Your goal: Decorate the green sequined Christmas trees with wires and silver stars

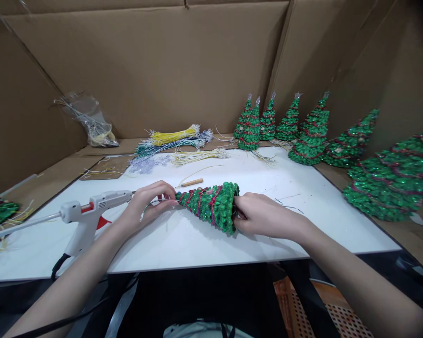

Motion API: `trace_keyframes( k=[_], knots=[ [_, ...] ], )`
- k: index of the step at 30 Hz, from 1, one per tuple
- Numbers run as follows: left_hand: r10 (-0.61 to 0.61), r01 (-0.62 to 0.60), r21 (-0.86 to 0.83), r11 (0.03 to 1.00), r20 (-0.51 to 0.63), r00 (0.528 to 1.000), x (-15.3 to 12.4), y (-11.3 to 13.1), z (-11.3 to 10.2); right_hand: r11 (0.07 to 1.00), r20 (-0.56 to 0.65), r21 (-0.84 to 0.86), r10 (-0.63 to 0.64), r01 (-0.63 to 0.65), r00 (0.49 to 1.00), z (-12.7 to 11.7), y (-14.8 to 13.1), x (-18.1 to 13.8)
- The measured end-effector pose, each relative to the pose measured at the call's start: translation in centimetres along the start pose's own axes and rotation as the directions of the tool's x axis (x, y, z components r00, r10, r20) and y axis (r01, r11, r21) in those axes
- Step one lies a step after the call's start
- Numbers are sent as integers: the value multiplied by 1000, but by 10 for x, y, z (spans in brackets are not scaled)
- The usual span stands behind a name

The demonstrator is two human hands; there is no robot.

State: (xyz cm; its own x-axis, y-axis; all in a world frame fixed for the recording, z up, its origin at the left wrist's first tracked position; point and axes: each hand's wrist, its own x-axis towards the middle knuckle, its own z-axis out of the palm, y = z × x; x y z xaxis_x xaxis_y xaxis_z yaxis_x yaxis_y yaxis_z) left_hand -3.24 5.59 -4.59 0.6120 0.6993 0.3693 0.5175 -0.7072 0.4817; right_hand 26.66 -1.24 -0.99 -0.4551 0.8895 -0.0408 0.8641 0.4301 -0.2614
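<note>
A green glitter cone tree point(211, 204) with red garland lies on its side on the white board point(197, 244), tip pointing left. My right hand point(259, 216) grips its wide base, fingers curled into the open bottom. My left hand point(146, 202) is closed at the tree's tip, pinching a thin wire or strand there; what exactly it pinches is too small to name. A white hot glue gun point(88, 213) lies just left of my left hand, nozzle pointing right.
Several finished green trees point(303, 131) stand along the back right and right edge. Bundles of yellow, green and silver wires point(176, 141) lie at the back, with a plastic bag point(91, 122) to their left. A small wooden-handled tool point(190, 183) lies behind the tree. Cardboard walls surround the table.
</note>
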Motion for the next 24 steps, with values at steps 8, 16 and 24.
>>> trace_keyframes(
  k=[8,16,24],
  knots=[
    [1,-1,-5,1000,20,1000,1,7,-2,998,68,-31,-50,52,996,-6,6,3],
    [2,-2,-8,1000,25,1000,2,4,-2,996,88,-47,-73,77,993,-7,12,1],
    [1,0,-14,1000,39,999,1,8,-3,997,54,-42,-61,63,997,-8,11,-3]
  ],
)
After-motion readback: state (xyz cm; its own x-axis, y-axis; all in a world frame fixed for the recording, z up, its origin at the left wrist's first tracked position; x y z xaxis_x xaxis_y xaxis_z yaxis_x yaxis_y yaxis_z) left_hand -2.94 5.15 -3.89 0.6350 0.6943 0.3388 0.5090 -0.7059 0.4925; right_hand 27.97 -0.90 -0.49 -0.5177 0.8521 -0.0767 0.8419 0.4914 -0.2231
